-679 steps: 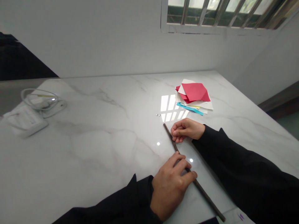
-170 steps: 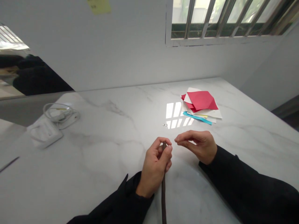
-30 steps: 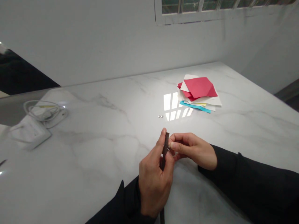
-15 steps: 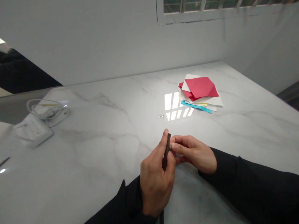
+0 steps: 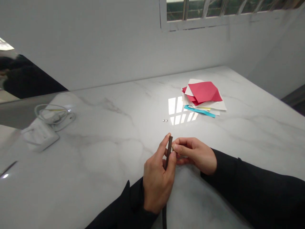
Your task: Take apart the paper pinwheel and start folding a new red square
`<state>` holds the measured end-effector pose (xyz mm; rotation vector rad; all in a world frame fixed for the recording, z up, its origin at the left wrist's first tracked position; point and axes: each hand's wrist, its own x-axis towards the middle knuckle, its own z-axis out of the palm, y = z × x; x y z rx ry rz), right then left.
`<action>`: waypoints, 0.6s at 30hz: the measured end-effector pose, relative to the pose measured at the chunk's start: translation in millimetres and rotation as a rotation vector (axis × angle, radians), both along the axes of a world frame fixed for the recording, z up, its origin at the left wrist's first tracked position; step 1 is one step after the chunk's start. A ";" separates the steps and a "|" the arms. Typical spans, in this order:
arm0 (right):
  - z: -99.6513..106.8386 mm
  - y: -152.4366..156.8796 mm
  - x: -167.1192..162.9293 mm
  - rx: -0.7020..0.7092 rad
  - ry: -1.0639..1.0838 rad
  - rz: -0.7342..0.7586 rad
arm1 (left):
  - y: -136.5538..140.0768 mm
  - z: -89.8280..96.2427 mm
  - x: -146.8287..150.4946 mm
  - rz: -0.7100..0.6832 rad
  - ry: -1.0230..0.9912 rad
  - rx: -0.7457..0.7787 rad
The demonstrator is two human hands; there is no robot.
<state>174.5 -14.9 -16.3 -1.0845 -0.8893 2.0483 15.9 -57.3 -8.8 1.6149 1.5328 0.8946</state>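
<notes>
My left hand (image 5: 158,178) is wrapped around a dark brown strap (image 5: 169,144), its narrow edge turned up between thumb and forefinger. The strap's tail hangs down past my wrist to the bottom of the picture. Close against the strap's right side, my right hand (image 5: 194,154) pinches a small shiny bit (image 5: 172,148), mostly hidden by the fingertips. Its exact kind does not show. Two small round silver metal pieces (image 5: 165,120) lie side by side on the table beyond my hands.
A stack of red, white, yellow and blue paper (image 5: 205,92) lies at the back right of the marble-patterned table (image 5: 107,184). At the left are a white charger with a coiled cable (image 5: 43,136) and a thin dark object (image 5: 9,168). A wall (image 5: 114,41) stands behind.
The view has shifted slightly, so the table items sit a little lower and the left ones further right. Both hands stay at the strap with nearly the same grip.
</notes>
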 end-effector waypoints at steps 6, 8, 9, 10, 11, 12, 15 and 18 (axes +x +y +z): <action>-3.9 8.4 5.6 0.097 -0.058 0.025 | 3.4 2.9 0.1 0.013 -0.019 -0.049; -5.1 11.1 8.0 0.162 -0.078 0.045 | 4.0 2.7 0.0 0.014 -0.026 -0.052; -5.7 12.5 9.1 0.190 -0.087 0.054 | 4.1 2.3 -0.1 0.013 -0.029 -0.050; -6.3 13.9 10.2 0.208 -0.094 0.061 | 4.1 1.7 -0.2 0.010 -0.031 -0.048; -6.9 15.3 11.3 0.214 -0.098 0.068 | 4.1 0.9 -0.3 0.008 -0.033 -0.043; -7.8 16.8 12.3 0.209 -0.099 0.075 | 4.1 -0.1 -0.4 0.006 -0.035 -0.037; -10.7 21.2 15.6 0.169 -0.095 0.094 | 3.8 -3.5 -0.6 0.001 -0.038 -0.005; -12.6 24.7 18.6 0.127 -0.087 0.133 | 3.2 -6.7 -0.6 -0.009 -0.033 0.041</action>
